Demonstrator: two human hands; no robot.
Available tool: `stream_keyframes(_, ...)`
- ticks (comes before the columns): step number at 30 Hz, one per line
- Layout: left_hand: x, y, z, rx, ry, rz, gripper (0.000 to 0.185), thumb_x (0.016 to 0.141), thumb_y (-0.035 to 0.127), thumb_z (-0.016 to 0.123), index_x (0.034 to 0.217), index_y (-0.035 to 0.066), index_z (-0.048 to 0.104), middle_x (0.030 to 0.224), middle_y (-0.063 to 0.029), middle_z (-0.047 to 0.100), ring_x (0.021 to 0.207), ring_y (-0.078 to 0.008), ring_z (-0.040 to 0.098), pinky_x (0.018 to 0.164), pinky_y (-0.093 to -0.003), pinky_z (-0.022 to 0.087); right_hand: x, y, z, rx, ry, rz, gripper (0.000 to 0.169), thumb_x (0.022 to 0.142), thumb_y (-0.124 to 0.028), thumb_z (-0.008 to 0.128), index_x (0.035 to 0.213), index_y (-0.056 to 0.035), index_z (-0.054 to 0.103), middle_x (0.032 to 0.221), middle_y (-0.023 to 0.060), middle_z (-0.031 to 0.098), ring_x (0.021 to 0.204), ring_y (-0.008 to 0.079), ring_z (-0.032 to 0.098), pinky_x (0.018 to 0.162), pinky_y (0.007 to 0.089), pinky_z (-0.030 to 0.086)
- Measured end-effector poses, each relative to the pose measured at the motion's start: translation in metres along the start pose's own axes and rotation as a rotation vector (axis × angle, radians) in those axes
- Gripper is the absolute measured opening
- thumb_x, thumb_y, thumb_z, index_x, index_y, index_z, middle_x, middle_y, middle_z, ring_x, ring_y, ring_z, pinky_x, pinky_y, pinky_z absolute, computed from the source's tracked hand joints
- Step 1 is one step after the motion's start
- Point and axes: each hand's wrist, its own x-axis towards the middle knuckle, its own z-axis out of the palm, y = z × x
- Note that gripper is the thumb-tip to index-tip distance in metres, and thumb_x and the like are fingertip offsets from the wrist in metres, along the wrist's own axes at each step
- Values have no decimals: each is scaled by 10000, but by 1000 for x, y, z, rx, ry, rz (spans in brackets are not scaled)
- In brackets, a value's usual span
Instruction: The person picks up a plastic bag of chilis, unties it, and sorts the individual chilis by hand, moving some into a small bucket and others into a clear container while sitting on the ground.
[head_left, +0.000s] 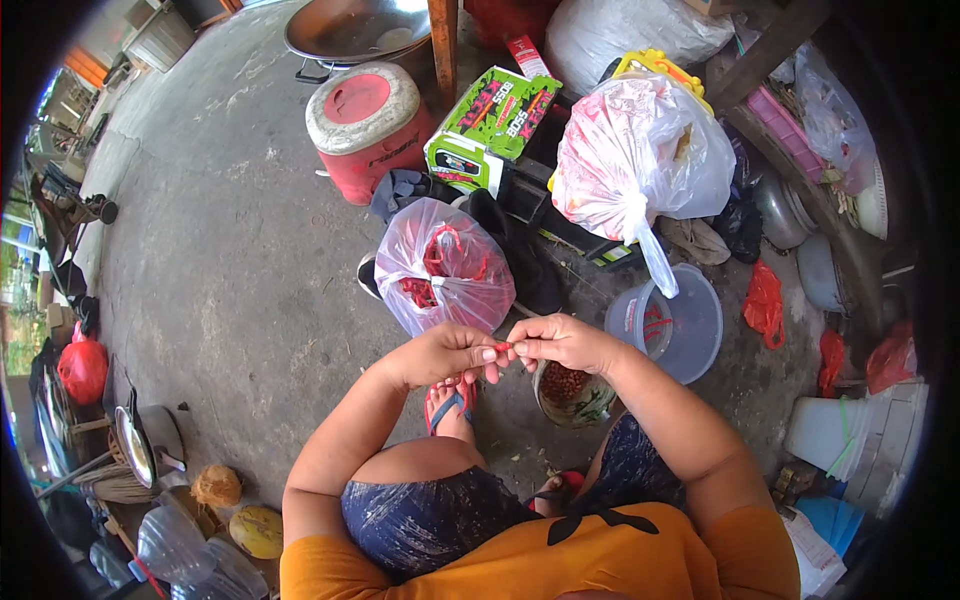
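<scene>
My left hand (456, 355) and my right hand (559, 345) meet in front of me, each pinching an end of a small red chili pepper (502, 347). Just beyond the left hand sits a clear plastic bag (472, 300) filled with red chilies. Below the right hand stands a bowl (592, 405) with small reddish-brown pieces in it, partly hidden by the hand. A translucent plastic bucket (701, 322) is at the right, with a few red chilies and a smaller clear container inside.
A red and white drink cooler (364, 112), a green printed box (491, 112), and a tied white plastic bag (622, 157) stand farther off. At the right is a red plastic bag (763, 304). A coconut (217, 485) and plastic bottles (176, 544) lie at the lower left.
</scene>
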Motion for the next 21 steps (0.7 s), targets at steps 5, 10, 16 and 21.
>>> stream_keyframes(5,-4,-11,-14,-45,-62,-13,239,915,207,498,986,3,602,775,-36,634,655,-73,558,583,-183,424,-5,5,3,442,26,-99,138,904,-142,503,951,-30,569,791,-13,550,724,78,529,706,234,453)
stream_keyframes(10,0,-22,-9,-18,17,-121,241,912,212,506,976,1,602,777,-34,633,670,-74,567,595,-188,434,8,14,-10,-538,304,-225,180,879,-172,534,1001,-42,553,1038,96,539,986,216,530,850,327,429)
stream_keyframes(16,7,-36,-7,72,28,-40,247,890,280,544,927,48,622,753,-4,634,575,-38,520,465,-182,404,35,0,24,-747,319,-364,191,775,-206,642,861,-57,559,1157,165,504,1089,321,483,926,385,370)
stream_keyframes(21,9,-29,-5,99,65,-72,243,883,277,557,919,46,623,754,-7,638,594,-44,532,503,-183,421,42,11,23,-769,320,-360,134,757,-102,629,828,-32,539,1052,141,538,1022,313,510,871,372,400)
